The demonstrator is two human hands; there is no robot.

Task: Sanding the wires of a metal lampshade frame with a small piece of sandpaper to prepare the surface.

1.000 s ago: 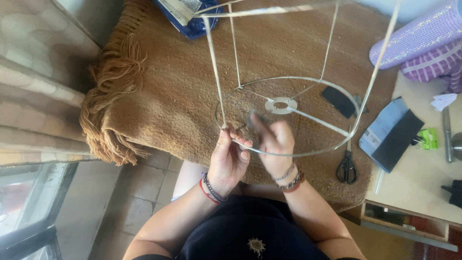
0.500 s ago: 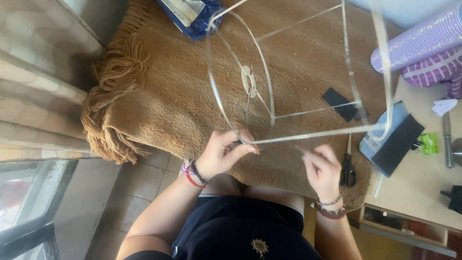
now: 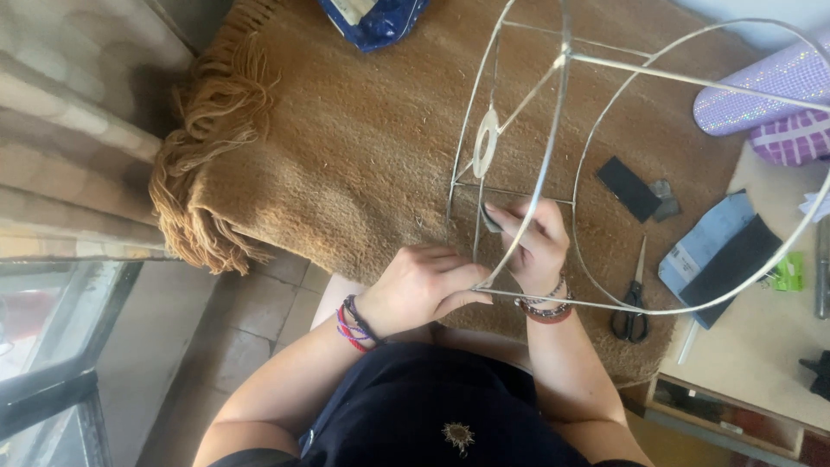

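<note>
Wire frame (image 3: pixel 553 164) sideways — axis horiz.

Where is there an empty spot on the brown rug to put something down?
The widest bare patch of the brown rug lies between its fringe and the wire frame, below the blue bag. It is crowded to the right of the frame, with the scissors, a black card and a blue booklet.
</note>
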